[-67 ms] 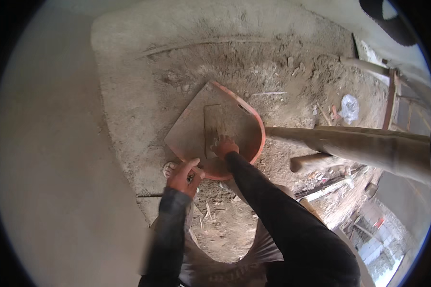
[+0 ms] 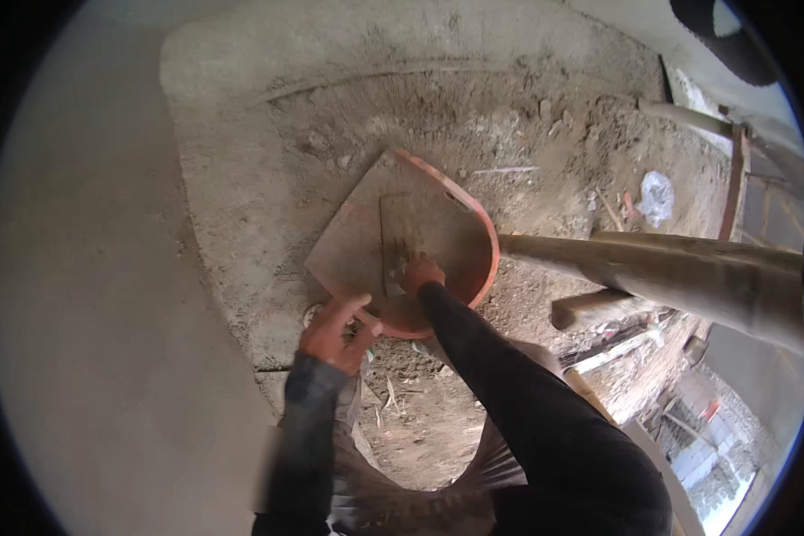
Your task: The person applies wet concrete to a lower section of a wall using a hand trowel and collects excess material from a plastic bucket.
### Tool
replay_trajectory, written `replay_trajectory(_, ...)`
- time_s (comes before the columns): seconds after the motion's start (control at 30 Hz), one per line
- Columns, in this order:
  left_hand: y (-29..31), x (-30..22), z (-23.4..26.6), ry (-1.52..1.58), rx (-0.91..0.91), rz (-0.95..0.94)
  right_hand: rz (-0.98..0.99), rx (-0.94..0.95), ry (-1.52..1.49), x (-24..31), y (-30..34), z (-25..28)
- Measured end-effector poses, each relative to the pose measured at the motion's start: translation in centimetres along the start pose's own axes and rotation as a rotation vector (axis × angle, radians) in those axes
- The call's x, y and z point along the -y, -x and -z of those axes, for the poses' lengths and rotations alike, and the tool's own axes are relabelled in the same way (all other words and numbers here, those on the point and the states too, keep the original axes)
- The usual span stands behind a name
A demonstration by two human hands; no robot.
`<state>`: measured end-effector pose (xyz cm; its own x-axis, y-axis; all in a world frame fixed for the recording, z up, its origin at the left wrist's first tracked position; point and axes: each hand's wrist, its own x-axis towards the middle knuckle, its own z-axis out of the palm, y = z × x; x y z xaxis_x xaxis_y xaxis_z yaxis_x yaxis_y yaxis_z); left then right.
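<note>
A D-shaped pan [image 2: 344, 241] with an orange rim and a grey, mortar-smeared inside lies on the ground in front of me. Flat in it rests a rectangular grey board [image 2: 397, 210] that looks like a plastering float. My right hand [image 2: 420, 272] is closed over its nearer part; my own fingers hide what they grip there. At the pan's near left corner, my left hand [image 2: 332, 335] has thumb and fingers apart, beside the orange rim and holding nothing I can see.
A thick wooden pole [image 2: 661, 272] runs in from the right toward the pan, above a shorter log [image 2: 598, 308]. Rubble and a clear plastic bag [image 2: 656, 198] lie on the dirt beyond. A smooth grey wall [image 2: 89, 268] fills the left side.
My left hand has shifted slightly left and its fingers have spread from the rim. The right hand's fingers have drawn in closer together over the float.
</note>
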<state>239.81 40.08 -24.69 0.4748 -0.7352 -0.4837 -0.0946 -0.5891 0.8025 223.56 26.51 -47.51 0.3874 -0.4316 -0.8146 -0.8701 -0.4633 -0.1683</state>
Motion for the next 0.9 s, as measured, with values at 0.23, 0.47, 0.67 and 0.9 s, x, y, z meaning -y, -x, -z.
replay_trajectory(0.23, -4.2, -4.4, 6.4, -0.101, -0.027, -0.188, -0.173, -0.152, -0.436, -0.6, -1.7, -4.4)
replay_trajectory(0.47, -8.3, -1.4, 8.4, -0.181, -0.182, -0.178, 0.329, -0.952, -0.954, 1.7, -7.9, 9.0)
replay_trajectory(0.67, -8.9, -0.2, 9.7, -0.056, -0.476, -0.349, -0.08, -1.216, -1.351, -7.5, -26.6, 22.1)
replay_trajectory(0.9, -6.8, 2.7, 10.7, -0.236, -0.345, -0.28, -0.894, -1.393, -1.508, -18.3, -25.6, 21.4)
